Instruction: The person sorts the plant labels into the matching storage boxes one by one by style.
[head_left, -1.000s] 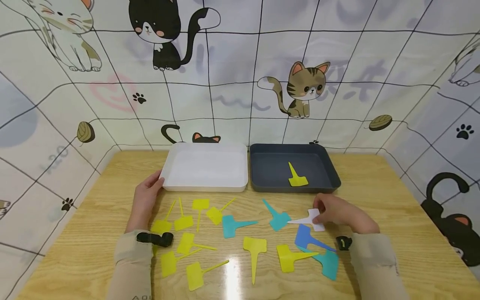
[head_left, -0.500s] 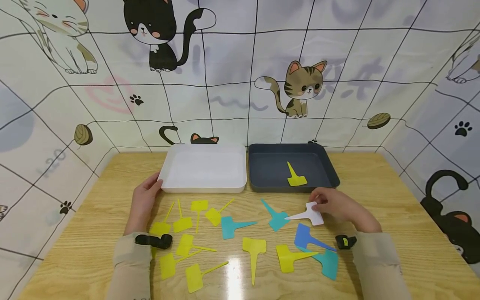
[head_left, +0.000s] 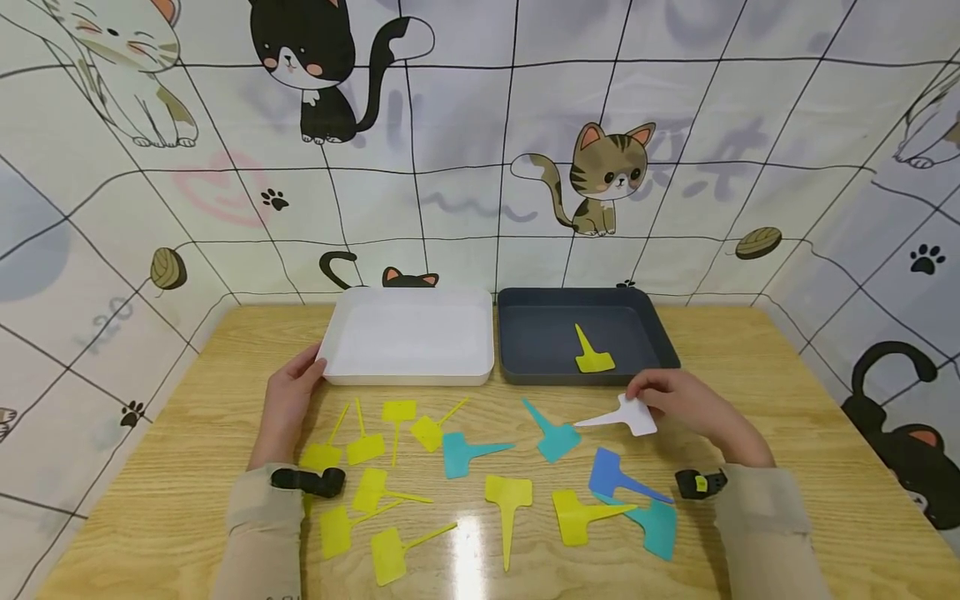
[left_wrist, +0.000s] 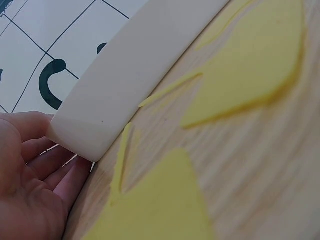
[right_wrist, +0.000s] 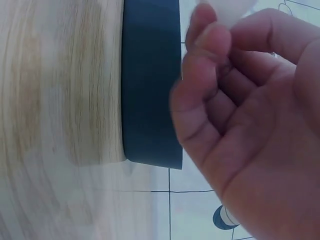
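Between thumb and fingers, the right hand point(head_left: 693, 408) pinches a white T-shaped tag point(head_left: 633, 415) at its wide end, just in front of the dark tray point(head_left: 585, 379); the tag's thin tip points left, by a teal tag point(head_left: 557, 442). In the right wrist view the right hand point(right_wrist: 245, 110) has curled fingers beside the dark tray point(right_wrist: 150, 85). The left hand point(head_left: 287, 408) grips the front left corner of the white tray point(head_left: 408, 380), thumb at its wall. The left wrist view shows the left hand point(left_wrist: 32, 175) around that white tray corner point(left_wrist: 85, 135).
A yellow tag point(head_left: 595, 361) lies in the dark tray. On the wooden table are several yellow tags point(head_left: 390, 554), a blue tag point(head_left: 606, 475) and further teal tags point(head_left: 457, 454). One teal tag point(head_left: 660, 529) lies partly under the blue one. A cat-print cloth point(head_left: 465, 208) stands behind.
The right hand has moved up toward the dark tray with the white tag, which has lifted away from its place over the blue tag. The left hand stays at the white tray.
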